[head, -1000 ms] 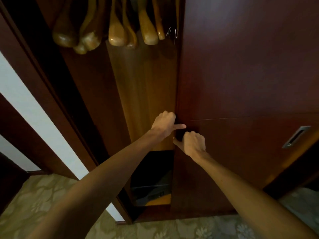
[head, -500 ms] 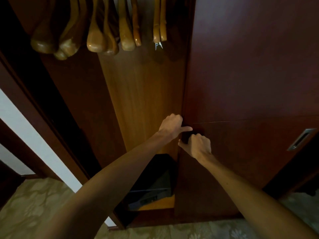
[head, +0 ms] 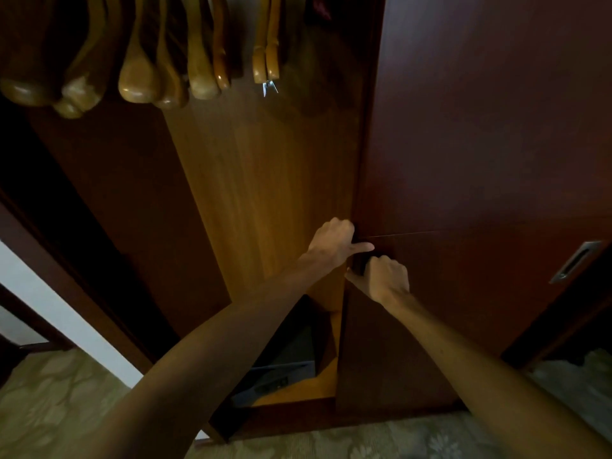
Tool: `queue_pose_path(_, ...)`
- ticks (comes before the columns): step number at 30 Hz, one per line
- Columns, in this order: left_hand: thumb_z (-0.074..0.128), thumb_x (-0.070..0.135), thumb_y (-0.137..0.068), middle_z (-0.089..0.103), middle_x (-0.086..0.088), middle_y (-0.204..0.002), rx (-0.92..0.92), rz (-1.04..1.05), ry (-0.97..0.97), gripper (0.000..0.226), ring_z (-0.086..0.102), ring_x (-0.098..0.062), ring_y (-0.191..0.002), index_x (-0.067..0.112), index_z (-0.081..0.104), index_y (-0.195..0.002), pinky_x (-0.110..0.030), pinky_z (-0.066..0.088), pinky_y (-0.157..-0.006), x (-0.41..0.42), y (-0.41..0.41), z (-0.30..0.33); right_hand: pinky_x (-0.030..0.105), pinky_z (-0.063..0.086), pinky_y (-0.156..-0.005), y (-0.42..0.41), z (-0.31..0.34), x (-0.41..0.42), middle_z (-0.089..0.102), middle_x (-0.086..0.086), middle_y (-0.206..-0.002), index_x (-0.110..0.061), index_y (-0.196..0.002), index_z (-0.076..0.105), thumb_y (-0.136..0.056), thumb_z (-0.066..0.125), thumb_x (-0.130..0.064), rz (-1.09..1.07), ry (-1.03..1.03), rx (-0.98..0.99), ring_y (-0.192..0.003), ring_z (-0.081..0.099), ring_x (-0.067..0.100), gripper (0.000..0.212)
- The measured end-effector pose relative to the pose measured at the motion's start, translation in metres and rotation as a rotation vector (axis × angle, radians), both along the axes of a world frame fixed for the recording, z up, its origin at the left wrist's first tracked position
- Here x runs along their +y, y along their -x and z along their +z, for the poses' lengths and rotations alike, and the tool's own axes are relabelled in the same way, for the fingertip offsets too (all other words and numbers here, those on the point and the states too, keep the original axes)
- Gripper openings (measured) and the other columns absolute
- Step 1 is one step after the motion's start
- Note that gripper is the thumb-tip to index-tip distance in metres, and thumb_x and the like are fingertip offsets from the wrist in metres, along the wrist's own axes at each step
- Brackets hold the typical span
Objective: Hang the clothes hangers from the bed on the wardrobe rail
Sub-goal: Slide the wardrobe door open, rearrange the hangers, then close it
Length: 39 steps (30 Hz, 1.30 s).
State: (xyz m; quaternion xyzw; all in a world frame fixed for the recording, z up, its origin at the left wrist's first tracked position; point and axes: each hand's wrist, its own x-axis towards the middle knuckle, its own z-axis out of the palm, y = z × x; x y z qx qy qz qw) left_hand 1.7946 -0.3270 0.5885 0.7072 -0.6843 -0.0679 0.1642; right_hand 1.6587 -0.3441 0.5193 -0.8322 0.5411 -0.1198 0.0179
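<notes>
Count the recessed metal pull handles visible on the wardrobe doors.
1. The metal pull handle sits at the far right of the sliding door. The left hand and right hand grip that door's edge and may hide another.

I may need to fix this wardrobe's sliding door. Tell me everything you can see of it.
The sliding door is a tall panel of dark reddish-brown wood, smooth, with a thin horizontal seam across it. A recessed metal pull sits near its right edge. It stands upright and partly open, leaving the left compartment exposed. The left hand and right hand both grip its left edge.
</notes>
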Motion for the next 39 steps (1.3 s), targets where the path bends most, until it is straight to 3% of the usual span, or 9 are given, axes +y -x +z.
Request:
queue_pose_path(5, 0.065, 0.059, -0.089, 0.055, -0.002, -0.072, 0.008, -0.001, 0.012, 0.05, 0.057, -0.019, -0.068, 0.014, 0.05, -0.073, -0.033, 0.05, -0.061, -0.007, 0.016, -0.002, 0.029, 0.053, -0.059, 0.014, 0.0, -0.009, 0.064, -0.002, -0.063, -0.019, -0.064, 0.058, -0.088, 0.05, -0.068, 0.002, -0.021, 0.002, -0.062, 0.068, 0.018, 0.055)
queue_pose_path(8, 0.062, 0.057, -0.091, 0.047, 0.001, -0.068, -0.033, 0.014, 0.038, 0.05, 0.054, -0.018, -0.069, 0.014, 0.046, -0.072, -0.031, 0.044, -0.061, -0.008, 0.027, -0.002, 0.029, 0.051, -0.06, 0.022, 0.001, -0.014, 0.068, -0.001, -0.069, -0.017, -0.075, 0.066, -0.09, 0.05, -0.067, -0.007, -0.035, 0.009, -0.066, 0.069, 0.019, 0.055)
queue_pose_path(13, 0.059, 0.058, -0.092, 0.051, -0.001, -0.071, -0.043, 0.017, 0.066, 0.051, 0.056, -0.019, -0.07, 0.014, 0.046, -0.071, -0.032, 0.047, -0.061, -0.012, 0.042, -0.005, 0.028, 0.045, -0.056, 0.036, 0.002, -0.02, 0.056, -0.006, -0.062, -0.017, -0.077, 0.063, -0.09, 0.052, -0.066, -0.014, -0.038, 0.035, -0.06, 0.061, 0.017, 0.052)
queue_pose_path(17, 0.059, 0.059, -0.092, 0.056, -0.004, -0.075, -0.031, 0.006, 0.045, 0.05, 0.059, -0.02, -0.07, 0.012, 0.051, -0.078, -0.035, 0.056, -0.066, -0.017, 0.05, -0.002, 0.027, 0.047, -0.056, 0.045, 0.002, -0.025, 0.06, -0.006, -0.063, -0.017, -0.081, 0.067, -0.089, 0.053, -0.065, -0.004, -0.053, 0.01, -0.063, 0.067, 0.017, 0.052)
queue_pose_path(21, 0.058, 0.058, -0.093, 0.048, 0.0, -0.07, -0.074, 0.017, 0.063, 0.049, 0.053, -0.017, -0.068, 0.012, 0.048, -0.076, -0.032, 0.048, -0.061, -0.021, 0.063, -0.002, 0.029, 0.054, -0.06, 0.056, 0.006, -0.029, 0.069, -0.003, -0.07, -0.018, -0.084, 0.069, -0.09, 0.049, -0.067, -0.015, -0.061, 0.026, -0.064, 0.068, 0.016, 0.053)
queue_pose_path(30, 0.055, 0.057, -0.096, 0.05, 0.001, -0.067, -0.028, 0.062, -0.002, 0.047, 0.058, -0.019, -0.068, 0.014, 0.05, -0.075, -0.033, 0.053, -0.063, -0.012, 0.07, 0.005, 0.029, 0.055, -0.065, 0.056, 0.026, -0.024, 0.068, -0.004, -0.072, -0.025, -0.067, 0.055, -0.094, 0.047, -0.062, 0.03, -0.179, 0.016, -0.069, 0.069, 0.015, 0.046)
queue_pose_path(33, 0.048, 0.06, -0.098, 0.053, 0.0, -0.07, -0.057, 0.061, -0.032, 0.05, 0.062, -0.022, -0.073, 0.015, 0.052, -0.077, -0.036, 0.055, -0.068, -0.006, 0.066, 0.024, 0.023, 0.052, -0.058, 0.056, 0.048, -0.025, 0.064, -0.011, -0.066, -0.026, -0.066, 0.062, -0.094, 0.054, -0.056, 0.079, -0.224, -0.021, -0.06, 0.064, 0.007, 0.042)
queue_pose_path(36, 0.045, 0.064, -0.097, 0.059, -0.002, -0.071, -0.104, 0.065, 0.062, 0.058, 0.062, -0.021, -0.071, 0.012, 0.059, -0.074, -0.04, 0.058, -0.071, 0.001, 0.046, 0.064, 0.03, 0.053, -0.065, 0.049, 0.093, -0.02, 0.07, -0.01, -0.079, -0.025, -0.081, 0.073, -0.091, 0.057, -0.051, 0.143, -0.138, -0.072, -0.079, 0.071, 0.013, 0.032)
queue_pose_path(39, 0.048, 0.053, -0.098, 0.069, -0.002, -0.084, -0.083, 0.085, 0.193, 0.042, 0.067, -0.021, -0.082, 0.019, 0.071, -0.09, -0.042, 0.06, -0.078, 0.009, 0.02, 0.121, 0.03, 0.05, -0.071, 0.029, 0.159, -0.006, 0.074, -0.007, -0.091, -0.028, -0.093, 0.076, -0.09, 0.059, -0.048, 0.203, -0.051, -0.165, -0.091, 0.071, 0.018, 0.026)
